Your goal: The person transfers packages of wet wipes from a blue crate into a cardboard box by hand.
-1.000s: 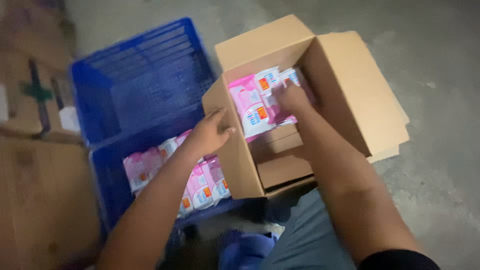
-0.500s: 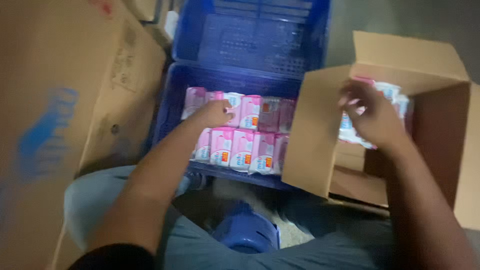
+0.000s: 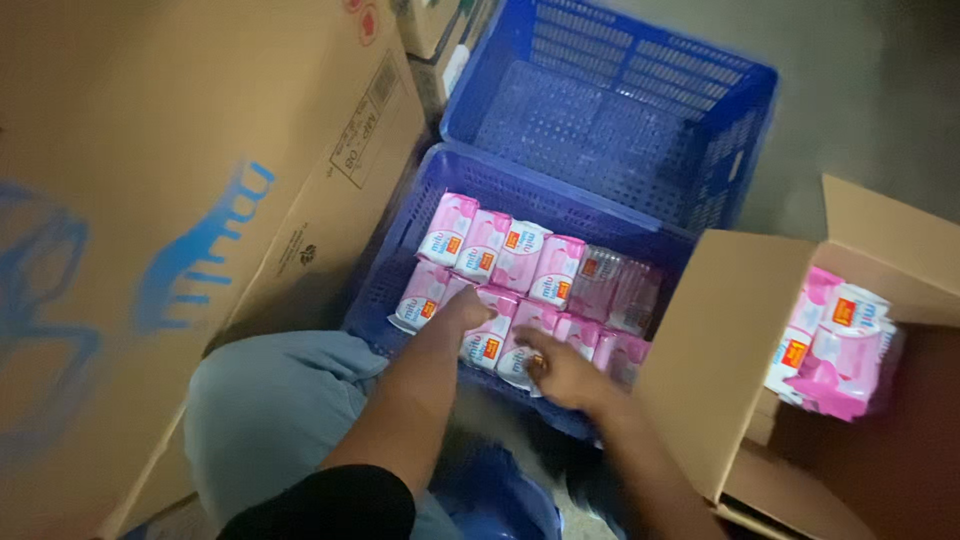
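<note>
Person crouched on the floor, both hands down in the near blue crate.

Left hand: reaching in at the near row of pink packs, fingers curled down onto the top of one. Looks like it's pressing or pinching that pack, but the fingertips are hidden behind the knuckles, so I can't tell if it's actually clamped.

Right hand: fingers loosely spread, holding nothing that I can see, resting on the packs at the near edge of the crate, just at 4 o'clock from the left hand.

Packs sit two rows deep, stood on edge and tight side by side. My read: that packing keeps them from tipping, and both hands are on the near row to keep it lined up. A couple of clear-wrapped ones at the 2 o'clock end of the far row.

Second blue crate butts against the first at 12 o'clock, no packs visible in it.

Open cardboard box at 3 o'clock of the hands, flap up, more pink packs stacked inside, well apart from either hand.

Big cardboard carton with blue markings stands at 9 o'clock, hard against the crate. Knee in light trousers between carton and arms.
</note>
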